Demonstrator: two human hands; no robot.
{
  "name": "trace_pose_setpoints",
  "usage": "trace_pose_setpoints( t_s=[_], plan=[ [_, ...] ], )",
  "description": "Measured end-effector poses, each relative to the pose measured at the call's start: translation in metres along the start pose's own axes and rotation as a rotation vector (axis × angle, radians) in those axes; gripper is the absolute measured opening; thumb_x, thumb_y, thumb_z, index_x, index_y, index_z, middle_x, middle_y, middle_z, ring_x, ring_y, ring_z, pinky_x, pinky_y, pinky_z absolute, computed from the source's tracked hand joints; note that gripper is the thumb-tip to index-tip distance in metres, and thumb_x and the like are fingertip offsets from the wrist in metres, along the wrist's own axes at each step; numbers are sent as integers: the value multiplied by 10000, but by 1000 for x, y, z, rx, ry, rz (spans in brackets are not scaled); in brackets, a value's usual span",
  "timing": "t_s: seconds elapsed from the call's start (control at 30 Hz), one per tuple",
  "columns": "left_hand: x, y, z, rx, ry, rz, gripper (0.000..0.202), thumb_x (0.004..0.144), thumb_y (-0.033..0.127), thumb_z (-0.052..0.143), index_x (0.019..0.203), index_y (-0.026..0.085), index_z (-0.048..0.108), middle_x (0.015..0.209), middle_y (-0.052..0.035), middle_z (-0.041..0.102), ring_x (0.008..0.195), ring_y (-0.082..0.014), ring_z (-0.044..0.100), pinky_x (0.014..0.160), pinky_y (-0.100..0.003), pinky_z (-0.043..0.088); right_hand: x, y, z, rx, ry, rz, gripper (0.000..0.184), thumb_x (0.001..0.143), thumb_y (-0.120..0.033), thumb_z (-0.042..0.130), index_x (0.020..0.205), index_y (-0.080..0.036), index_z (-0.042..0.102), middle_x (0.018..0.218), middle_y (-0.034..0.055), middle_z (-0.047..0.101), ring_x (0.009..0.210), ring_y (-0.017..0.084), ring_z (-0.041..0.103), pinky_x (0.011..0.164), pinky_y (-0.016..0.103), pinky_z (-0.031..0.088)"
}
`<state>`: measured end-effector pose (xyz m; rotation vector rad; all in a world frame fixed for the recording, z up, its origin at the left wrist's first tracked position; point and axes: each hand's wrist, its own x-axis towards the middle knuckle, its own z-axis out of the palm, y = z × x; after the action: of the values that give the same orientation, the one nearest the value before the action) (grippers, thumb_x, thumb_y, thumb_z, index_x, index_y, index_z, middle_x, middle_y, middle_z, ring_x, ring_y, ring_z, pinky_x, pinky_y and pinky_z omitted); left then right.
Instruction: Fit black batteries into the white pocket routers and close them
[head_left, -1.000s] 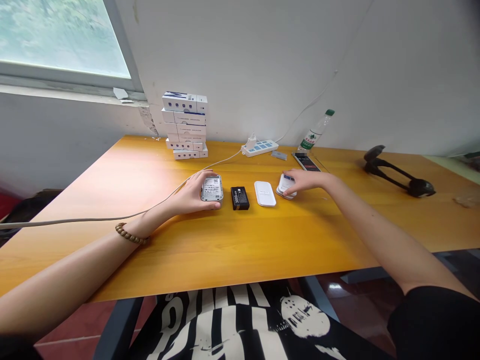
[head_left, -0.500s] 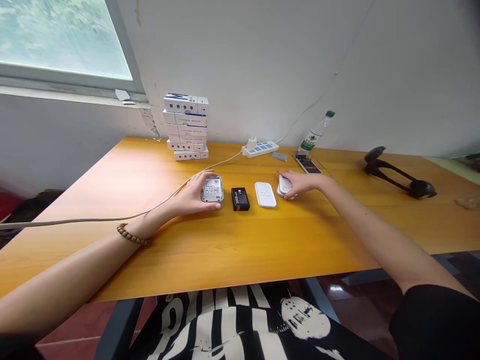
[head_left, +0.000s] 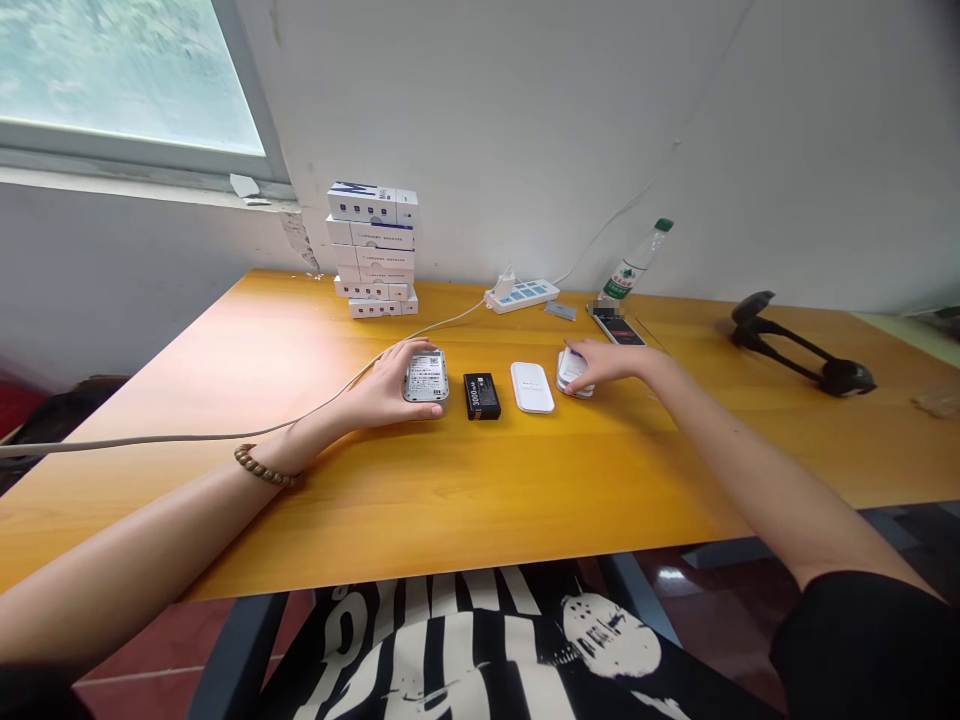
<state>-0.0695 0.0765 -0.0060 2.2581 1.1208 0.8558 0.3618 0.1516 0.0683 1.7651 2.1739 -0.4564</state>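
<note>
The left hand (head_left: 382, 390) is curved around a small silver-grey rounded device with a printed white label (head_left: 426, 376); the fingers lie over its far edge and the thumb along its near edge, so this hand holds the device down on the orange wooden worktop (head_left: 525, 500). The right hand (head_left: 606, 364) is closed over a flat white rounded object (head_left: 574, 374), and it hides most of this object, so I cannot tell if it is one piece or two pieces lying together. Between the two hands, in one row, lie a black rectangular battery (head_left: 481, 396), marked 3000 mAh, and a smooth white oval case (head_left: 532, 388), touched by neither hand. The small print on the label is too small to read. Near the back edge stands a tall pile of white cardboard boxes (head_left: 373, 250); they look closed, so their contents cannot be seen. Also at the back are a white power strip (head_left: 521, 296) and a clear plastic bottle with a green cap (head_left: 634, 262), leaning against the wall. A wide band of worktop lies between the row and the near edge, and a white cable (head_left: 225, 438) runs off the left edge.
</note>
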Motion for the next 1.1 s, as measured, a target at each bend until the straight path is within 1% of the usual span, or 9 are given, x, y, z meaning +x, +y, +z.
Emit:
trace_pose_setpoints(
  t_s=[0.03,0.1,0.27,0.4,0.63,0.73,0.83,0.97,1.1],
  plan=[
    [0,0,0,1,-2,-3,981,743,721,850,1514,262,456,1654,-200,463,1574,-465,406,1289,-648,334,0,1,-1,-1,0,-8,1312,599,-764,828,1704,-209,389,1675,154,523,1558,536,423,1279,575,396],
    [1,-1,0,4,-5,-10,992,736,728,849,1516,258,454,1654,-201,460,1566,-469,413,1286,-648,337,-1,2,-2,-4,-2,-22,1338,596,-754,831,1716,-193,361,1701,155,489,1582,527,389,1295,577,375],
    [1,0,0,-2,-12,-18,1005,727,745,844,1516,260,456,1654,-198,456,1563,-474,414,1285,-651,334,-2,5,-4,17,-33,-42,1507,520,-723,866,1743,-93,251,1782,182,330,1643,496,274,1342,522,297],
    [1,0,0,-3,-15,-7,1010,734,753,831,1517,246,447,1653,-206,452,1561,-475,410,1286,-652,330,-2,5,-4,6,-57,-67,1505,539,-701,850,1758,-110,196,1804,178,273,1665,459,238,1355,518,254],
    [1,-2,1,-4,-4,5,992,734,746,839,1510,262,456,1644,-192,464,1556,-467,424,1287,-650,337,-2,8,-3,37,-42,-71,1482,543,-712,848,1755,-130,226,1810,154,269,1665,465,229,1358,508,255],
    [1,-2,1,0,-4,10,988,742,740,836,1514,257,454,1648,-193,460,1554,-465,426,1286,-645,340,0,8,-2,25,-37,-65,1481,550,-726,836,1752,-113,225,1805,170,279,1659,464,252,1351,504,266],
    [1,-1,0,2,-3,6,989,739,734,840,1512,248,458,1640,-195,468,1551,-468,429,1283,-645,346,1,7,-2,4,-28,-54,1472,553,-731,834,1743,-96,246,1784,197,321,1641,482,291,1334,524,294],
    [1,-1,0,-4,4,17,970,737,724,847,1498,249,476,1604,-190,508,1541,-463,445,1272,-637,365,1,5,-2,-20,-19,-59,1442,560,-738,823,1735,-110,272,1758,208,371,1612,499,343,1311,548,326],
    [2,-1,1,-9,6,24,980,732,726,850,1494,234,477,1604,-205,503,1543,-468,442,1271,-641,365,1,4,2,-47,-25,-53,1429,584,-729,803,1738,-103,239,1758,224,352,1617,470,344,1308,513,332]
  ],
)
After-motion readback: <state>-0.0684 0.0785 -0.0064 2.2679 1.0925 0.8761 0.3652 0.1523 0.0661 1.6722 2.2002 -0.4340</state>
